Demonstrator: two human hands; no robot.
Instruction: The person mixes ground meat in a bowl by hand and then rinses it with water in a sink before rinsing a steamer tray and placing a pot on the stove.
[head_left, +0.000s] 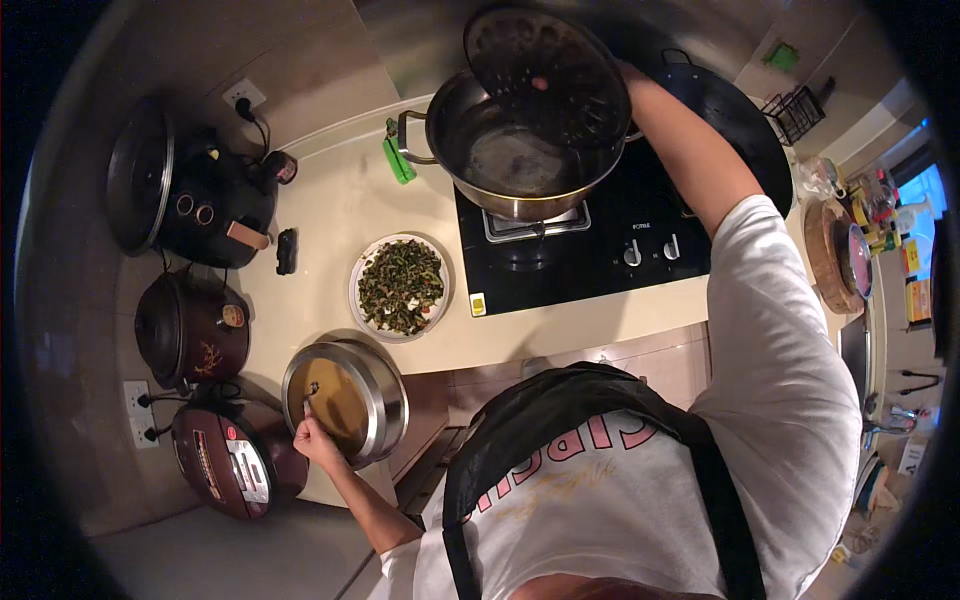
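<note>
My right hand (631, 81) is at the right rim of a dark round lid or rack (551, 75), its fingers mostly hidden behind it. That piece is tilted over a wide two-handled metal pot (517, 161) on the gas hob (555, 262). At the left, my left hand (316, 442) is closed on a thin handle, its tip against the brownish surface within a round steel pot or bowl (386, 405); whether that surface is liquid or a lid I cannot tell. Between the two vessels, a white plate (354, 289) on the counter holds chopped greens (401, 285).
A black air fryer (217, 202), a dark pot-shaped cooker (202, 330) and a maroon rice cooker (232, 457) line the left wall. A green packet (399, 161) lies beside the pot's left handle. A black wok (720, 127) sits right; beyond it is a round wooden board (825, 255).
</note>
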